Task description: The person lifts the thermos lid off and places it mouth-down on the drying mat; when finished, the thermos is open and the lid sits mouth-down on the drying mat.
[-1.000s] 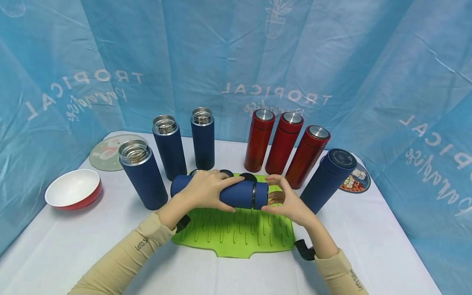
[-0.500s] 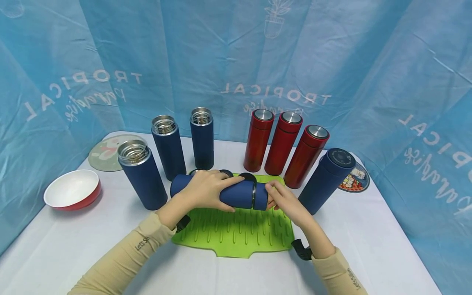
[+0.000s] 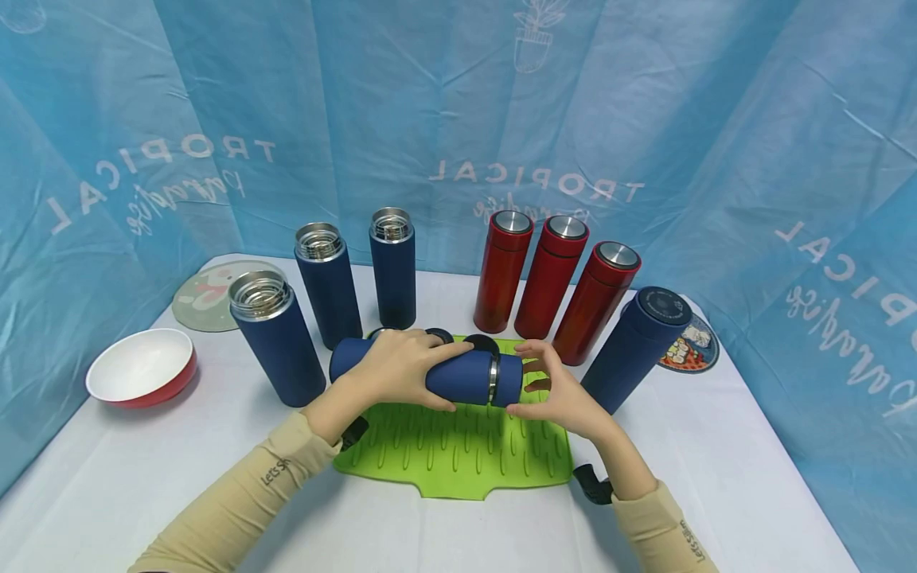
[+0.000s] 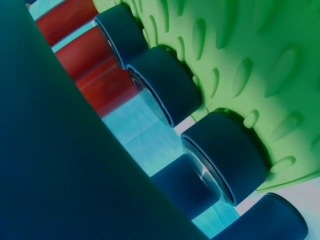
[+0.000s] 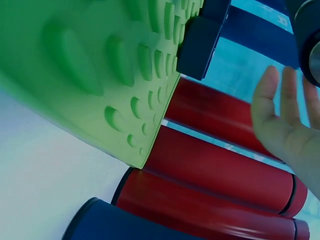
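A navy thermos flask (image 3: 466,377) lies horizontally above the green mat (image 3: 458,461), its lid (image 3: 509,380) towards the right. My left hand (image 3: 408,368) grips its body from above, fingers over the far side and thumb at the near side. A bright metal band shows between body and lid. Around the lid end my right hand (image 3: 555,394) is spread, thumb low and index finger high. In the right wrist view, its fingers (image 5: 270,85) extend beside the lid, tips apart from it. Beyond the flask, dark lids (image 4: 165,85) rest on the mat.
Navy flasks without lids, including one (image 3: 278,342), stand left and at the back. Red flasks (image 3: 552,278) and a lidded navy flask (image 3: 636,350) stand right. A red-and-white bowl (image 3: 143,368) sits far left, near a round placemat (image 3: 208,306). A patterned coaster (image 3: 691,350) lies right.
Half a second ago my right fingers were closed around the lid end with the wrist turned; now they are spread. The metal band looks wider. My left hand has stayed put.
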